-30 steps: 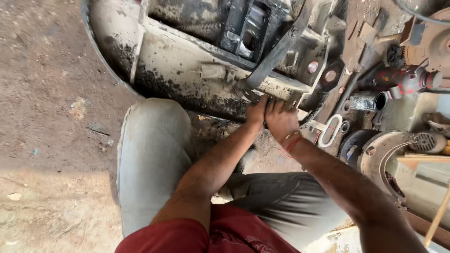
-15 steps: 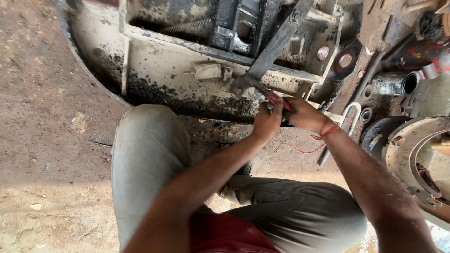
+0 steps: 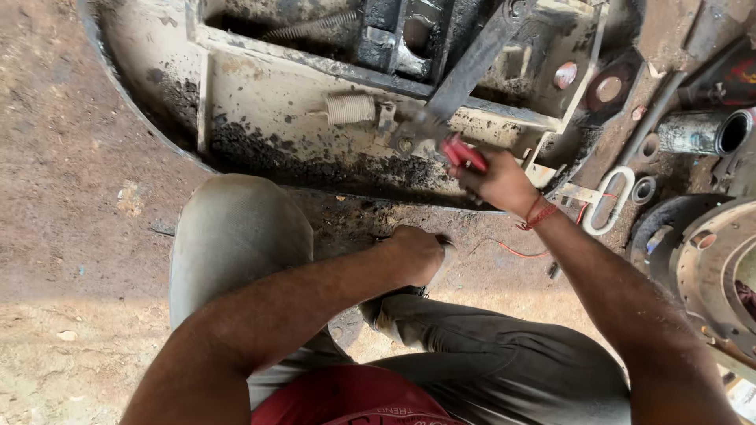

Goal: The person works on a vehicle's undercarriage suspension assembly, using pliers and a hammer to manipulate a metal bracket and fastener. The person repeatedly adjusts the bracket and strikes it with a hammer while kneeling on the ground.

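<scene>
My right hand grips red-handled pliers, whose jaws are at a bolt on the lower edge of a grimy metal machine housing. A dark flat bar slants up from that spot, and a pale coil spring lies to its left. A red thread band circles my right wrist. My left hand is curled into a fist low down over the dirt floor, beside my knee and above my shoe. Whether it holds anything small I cannot make out.
A white oval link, a metal tube, rings and a large round drum crowd the right side. A thin red wire lies on the ground. Bare dirt floor spreads to the left.
My left hand has left the pliers and dropped down beside my knee. My right hand stays on the pliers at the housing.
</scene>
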Tool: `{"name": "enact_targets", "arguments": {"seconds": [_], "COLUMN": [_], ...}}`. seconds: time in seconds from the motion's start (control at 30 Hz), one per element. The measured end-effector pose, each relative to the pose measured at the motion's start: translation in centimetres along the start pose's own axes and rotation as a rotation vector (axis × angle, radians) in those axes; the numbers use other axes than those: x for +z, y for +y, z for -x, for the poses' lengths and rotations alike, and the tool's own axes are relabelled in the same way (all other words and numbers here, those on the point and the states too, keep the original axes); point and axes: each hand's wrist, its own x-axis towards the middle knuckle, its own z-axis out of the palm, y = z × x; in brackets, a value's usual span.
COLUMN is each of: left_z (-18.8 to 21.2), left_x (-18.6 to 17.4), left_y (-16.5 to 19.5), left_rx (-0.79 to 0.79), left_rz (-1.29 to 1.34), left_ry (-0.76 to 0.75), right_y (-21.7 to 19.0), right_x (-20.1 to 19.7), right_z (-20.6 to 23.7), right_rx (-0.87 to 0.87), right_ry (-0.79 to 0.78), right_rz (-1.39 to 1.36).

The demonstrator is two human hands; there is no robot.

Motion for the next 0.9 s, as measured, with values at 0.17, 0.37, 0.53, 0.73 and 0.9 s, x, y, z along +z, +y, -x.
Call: {"name": "enact_targets", "arguments": {"seconds": [0.17, 0.37, 0.53, 0.73, 0.9], "left_z": [-1.7, -2.1, -2.0, -2.2, -2.5], "left_x": [1.2, 2.2, 2.1, 2.5, 2.5], "left_y": [-0.3, 0.2, 0.1, 0.1, 0.1], "left_rx": [-0.044, 0.02, -0.066, 0.016, 0.009], "left_rz": [0.028, -0.068, -0.074, -0.057, -0.084], "left_ry": [-0.048, -0.018, 0.03, -0.083, -0.054], "right_y": [0.6, 0.9, 1.6, 1.9, 1.1], "right_x": [-0.9, -0.9, -0.2, -0.4, -0.2], "right_z": [-0.3, -0.3, -0.6, -0.6, -0.6], "right_rx": [0.22, 0.017, 0.113, -0.177, 0.184], "right_ry": [-0.206, 0.036, -0.272, 0.052, -0.324], "right_rz": [0.124, -0.229, 0.124, -0.039, 0.185]}}
